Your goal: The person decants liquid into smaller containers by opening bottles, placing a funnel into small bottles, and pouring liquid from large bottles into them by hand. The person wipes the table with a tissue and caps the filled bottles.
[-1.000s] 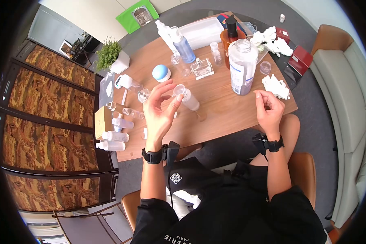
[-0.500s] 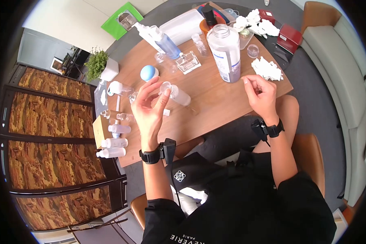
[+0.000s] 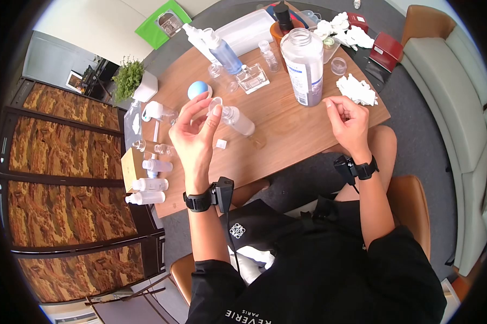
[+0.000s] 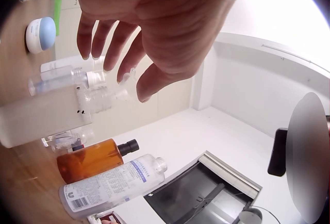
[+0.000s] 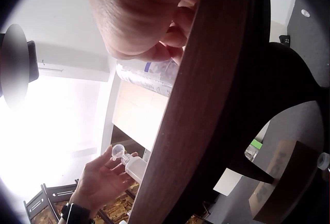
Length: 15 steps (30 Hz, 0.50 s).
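From my end, I have the left hand raised over the wooden table, thumb and fingertips pinching the rim of a small clear funnel. The funnel is at the mouth of a translucent white bottle, which I see standing upright on the tabletop, its neck just beside the fingers. My right hand is curled closed at the near edge of the table, thumb against the bent forefinger, and I make out nothing in its grip.

Near that hand, I see the large labelled bottle standing without a cap, with the crumpled tissues to its right. The amber pump bottle stands behind it. Past the funnel sits the blue-lidded jar, and farther back I get the glass perfume bottle and the blue bottle. A small white square lies close to the translucent white bottle, on the left hand's side
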{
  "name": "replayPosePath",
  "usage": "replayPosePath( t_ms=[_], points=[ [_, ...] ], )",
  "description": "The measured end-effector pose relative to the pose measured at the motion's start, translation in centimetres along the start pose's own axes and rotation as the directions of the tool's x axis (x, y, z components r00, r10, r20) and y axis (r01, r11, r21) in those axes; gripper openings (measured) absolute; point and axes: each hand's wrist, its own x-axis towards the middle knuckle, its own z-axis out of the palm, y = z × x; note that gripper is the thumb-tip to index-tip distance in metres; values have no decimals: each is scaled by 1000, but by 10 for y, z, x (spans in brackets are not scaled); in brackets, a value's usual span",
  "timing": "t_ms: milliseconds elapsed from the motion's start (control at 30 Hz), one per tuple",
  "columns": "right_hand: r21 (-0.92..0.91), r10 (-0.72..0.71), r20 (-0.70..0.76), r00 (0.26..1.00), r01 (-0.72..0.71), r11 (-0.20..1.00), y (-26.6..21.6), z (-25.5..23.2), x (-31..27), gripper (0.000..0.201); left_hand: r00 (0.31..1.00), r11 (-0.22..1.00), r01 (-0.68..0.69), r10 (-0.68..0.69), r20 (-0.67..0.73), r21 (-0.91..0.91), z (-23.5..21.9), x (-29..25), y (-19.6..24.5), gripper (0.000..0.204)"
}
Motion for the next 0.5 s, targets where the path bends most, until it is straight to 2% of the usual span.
replayPosePath(
  t_ms=[500],
  points=[
    [-2,20,4,1000,-20,1000,-1,-2,0,4,1000,1000,-21,21,12,1,0,-1,-1,32]
  ],
)
